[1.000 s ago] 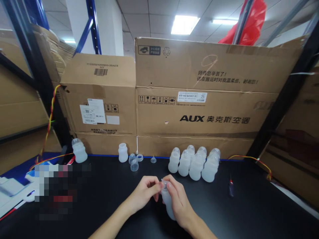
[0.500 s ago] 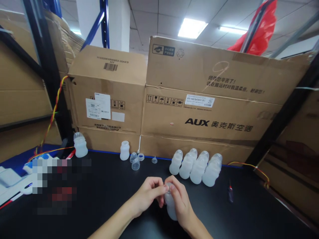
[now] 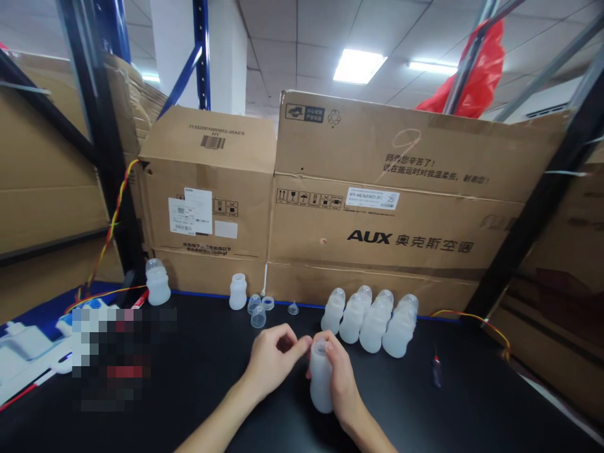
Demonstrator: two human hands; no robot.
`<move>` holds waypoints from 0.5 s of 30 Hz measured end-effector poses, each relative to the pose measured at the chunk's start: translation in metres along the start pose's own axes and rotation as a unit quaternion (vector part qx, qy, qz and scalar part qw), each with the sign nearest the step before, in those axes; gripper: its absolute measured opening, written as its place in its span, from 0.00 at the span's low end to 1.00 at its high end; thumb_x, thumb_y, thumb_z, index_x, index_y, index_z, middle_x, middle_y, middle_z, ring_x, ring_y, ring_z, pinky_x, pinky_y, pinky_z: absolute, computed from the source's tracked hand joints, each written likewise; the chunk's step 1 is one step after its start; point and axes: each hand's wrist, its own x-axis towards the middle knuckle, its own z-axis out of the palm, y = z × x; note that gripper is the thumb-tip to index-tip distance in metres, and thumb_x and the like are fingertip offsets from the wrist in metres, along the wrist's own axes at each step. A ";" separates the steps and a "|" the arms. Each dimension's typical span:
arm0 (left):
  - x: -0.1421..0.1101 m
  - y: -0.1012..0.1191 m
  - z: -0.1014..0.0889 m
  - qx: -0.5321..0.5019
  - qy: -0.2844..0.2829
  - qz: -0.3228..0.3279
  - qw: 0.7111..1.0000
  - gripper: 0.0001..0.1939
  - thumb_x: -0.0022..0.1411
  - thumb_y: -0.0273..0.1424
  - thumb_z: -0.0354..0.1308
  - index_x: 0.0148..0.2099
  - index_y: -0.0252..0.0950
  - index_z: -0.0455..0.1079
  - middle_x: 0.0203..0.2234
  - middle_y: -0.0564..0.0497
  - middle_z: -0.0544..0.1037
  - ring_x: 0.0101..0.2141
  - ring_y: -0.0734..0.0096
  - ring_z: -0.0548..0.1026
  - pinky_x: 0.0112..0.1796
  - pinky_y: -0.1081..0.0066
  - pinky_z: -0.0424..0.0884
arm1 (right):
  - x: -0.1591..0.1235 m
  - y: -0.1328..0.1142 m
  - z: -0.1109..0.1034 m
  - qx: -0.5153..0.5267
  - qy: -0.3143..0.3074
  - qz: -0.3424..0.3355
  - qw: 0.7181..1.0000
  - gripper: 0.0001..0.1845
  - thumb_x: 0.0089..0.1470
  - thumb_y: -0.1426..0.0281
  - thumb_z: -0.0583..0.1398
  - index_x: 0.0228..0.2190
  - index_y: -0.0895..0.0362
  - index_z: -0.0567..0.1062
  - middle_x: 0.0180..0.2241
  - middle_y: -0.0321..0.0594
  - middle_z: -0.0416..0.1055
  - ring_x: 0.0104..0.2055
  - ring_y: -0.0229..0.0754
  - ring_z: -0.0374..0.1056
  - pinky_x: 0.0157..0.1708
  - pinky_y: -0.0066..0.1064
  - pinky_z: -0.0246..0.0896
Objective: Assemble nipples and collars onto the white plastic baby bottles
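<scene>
My right hand (image 3: 343,384) is wrapped around a frosted baby bottle (image 3: 321,380) from its right side. The bottle stands almost upright, its mouth showing with no cap over it. Just left of the bottle's top is my left hand (image 3: 278,357), fingers curled and thumb stretched toward the rim; whether anything small is pinched there is hidden. Beyond the hands stand an uncapped bottle (image 3: 238,292), clear dome caps (image 3: 258,317), a collar ring (image 3: 268,303) and a clear nipple (image 3: 293,307).
Several capped bottles (image 3: 372,324) cluster at the back right; one more capped bottle (image 3: 157,282) stands far left. A screwdriver (image 3: 436,372) lies at right. A power strip (image 3: 33,352) with plugs is at left. Cardboard panels (image 3: 330,251) wall off the table's back.
My left hand has moved slightly left, off the bottle's mouth. The bottle's mouth is now uncovered, and my right hand still grips it. The camera view has tilted up slightly.
</scene>
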 end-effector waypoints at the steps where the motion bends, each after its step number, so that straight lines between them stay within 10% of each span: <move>1: 0.004 -0.003 -0.007 0.049 0.035 0.000 0.998 0.20 0.60 0.49 0.59 0.26 0.39 0.67 0.21 0.54 0.72 0.27 0.67 0.70 0.32 0.70 0.61 | 0.000 0.000 -0.001 0.001 0.004 0.006 1.000 0.25 0.65 0.46 0.50 0.36 0.55 0.69 0.26 0.35 0.71 0.24 0.40 0.67 0.24 0.30 0.62; 5: 0.019 -0.020 -0.039 0.209 0.141 -0.049 0.966 0.09 0.63 0.39 0.56 0.40 0.43 0.74 0.22 0.54 0.72 0.29 0.61 0.74 0.32 0.68 0.56 | -0.001 -0.006 -0.008 -0.046 0.036 0.007 0.998 0.25 0.65 0.46 0.52 0.47 0.54 0.69 0.33 0.37 0.72 0.30 0.42 0.70 0.32 0.32 0.69; 8: 0.028 -0.032 -0.055 0.274 0.168 -0.094 0.942 0.20 0.62 0.42 0.58 0.55 0.43 0.70 0.28 0.51 0.78 0.32 0.52 0.78 0.31 0.67 0.57 | 0.002 -0.011 -0.014 -0.121 0.042 -0.022 0.991 0.23 0.65 0.49 0.56 0.49 0.53 0.69 0.41 0.41 0.74 0.43 0.45 0.72 0.46 0.35 0.68; 15: 0.032 -0.040 -0.052 0.319 0.144 -0.106 0.931 0.18 0.63 0.46 0.58 0.48 0.42 0.75 0.28 0.48 0.81 0.34 0.45 0.80 0.32 0.63 0.63 | 0.012 -0.007 -0.027 -0.214 0.026 -0.023 0.976 0.28 0.60 0.50 0.62 0.54 0.55 0.70 0.42 0.41 0.75 0.39 0.45 0.72 0.44 0.35 0.66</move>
